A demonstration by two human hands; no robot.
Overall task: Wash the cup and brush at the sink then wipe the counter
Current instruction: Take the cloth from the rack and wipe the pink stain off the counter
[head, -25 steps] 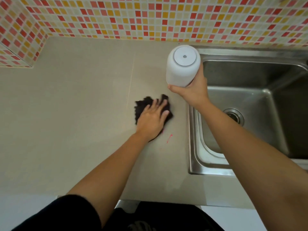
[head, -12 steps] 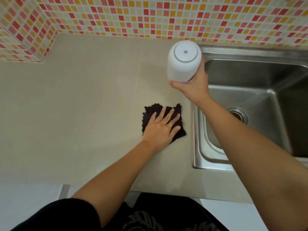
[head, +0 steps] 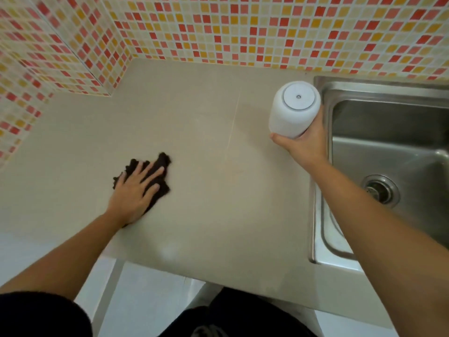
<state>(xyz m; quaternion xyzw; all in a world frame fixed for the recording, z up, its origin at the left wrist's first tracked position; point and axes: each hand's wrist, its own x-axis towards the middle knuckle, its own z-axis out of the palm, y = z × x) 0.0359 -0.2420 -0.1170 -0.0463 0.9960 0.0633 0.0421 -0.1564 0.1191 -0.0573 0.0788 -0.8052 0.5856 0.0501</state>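
A dark cloth (head: 162,164) lies flat on the beige counter (head: 218,203), left of its middle. My left hand (head: 136,190) presses on the cloth with fingers spread straight. A white cup (head: 292,110) is held upside down above the counter, just left of the sink's rim, its round base facing up. My right hand (head: 303,144) grips the cup from below, fingers curled round its lower part. No brush is in view.
A steel sink (head: 388,152) with a round drain (head: 380,192) fills the right side. Mosaic tile walls (head: 243,27) close the counter at the back and left. The counter's front edge runs diagonally across the lower frame, with pale floor below.
My left hand has slid the cloth leftward across the counter, away from the sink. The right hand keeps the upturned cup in about the same place beside the sink.
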